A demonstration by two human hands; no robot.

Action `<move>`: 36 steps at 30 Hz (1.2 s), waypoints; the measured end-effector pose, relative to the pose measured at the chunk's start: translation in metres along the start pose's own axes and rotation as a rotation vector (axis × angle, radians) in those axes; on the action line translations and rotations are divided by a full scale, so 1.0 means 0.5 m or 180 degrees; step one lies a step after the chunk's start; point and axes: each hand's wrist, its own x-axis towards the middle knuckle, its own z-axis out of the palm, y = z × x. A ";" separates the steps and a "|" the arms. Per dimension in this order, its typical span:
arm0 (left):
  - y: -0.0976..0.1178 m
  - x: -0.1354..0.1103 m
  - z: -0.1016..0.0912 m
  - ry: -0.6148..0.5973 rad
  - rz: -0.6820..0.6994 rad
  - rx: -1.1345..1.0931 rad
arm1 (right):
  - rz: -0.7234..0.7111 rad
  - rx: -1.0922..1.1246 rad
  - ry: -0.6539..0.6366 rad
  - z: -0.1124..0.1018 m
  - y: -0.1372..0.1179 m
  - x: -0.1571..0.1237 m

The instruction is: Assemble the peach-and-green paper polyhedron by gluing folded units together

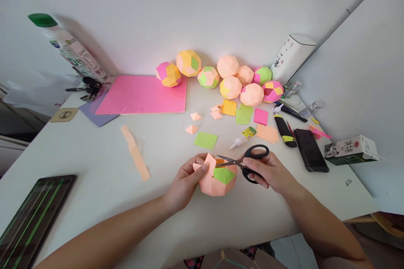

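Note:
My left hand (pixel 187 180) grips a partly open paper ball (pixel 214 187), mostly peach with one green facet. Its thumb presses on a raised peach flap at the top opening. In my right hand (pixel 268 170) is a pair of black-handled scissors (pixel 235 162), fingers wrapped at the handle loops. The blades are parted a little and point left, at the opening of the ball beside the flap. Beyond my hands lie a green paper square (pixel 205 140), a glue tube (pixel 243 137) with a white nozzle, and small folded peach pieces (pixel 192 129).
Several finished paper balls (pixel 227 66) line the wall. A pink board (pixel 142 94) lies back left, a peach paper strip (pixel 135 153) before it. A tablet (pixel 34 218) sits front left. To the right are a utility knife (pixel 285 130), a phone (pixel 311 150) and a milk carton (pixel 351 150).

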 end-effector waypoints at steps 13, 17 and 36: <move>-0.003 -0.002 -0.002 -0.0017 0.0003 -0.0015 | 0.0023 0.0027 0.0054 -0.001 0.002 0.001; -0.002 0.000 -0.002 -0.0027 0.0014 0.0001 | 0.0094 -0.0018 0.0015 0.004 -0.001 0.001; -0.003 -0.002 -0.003 -0.0020 0.0019 0.0023 | 0.0032 0.0027 0.0067 -0.005 0.006 0.003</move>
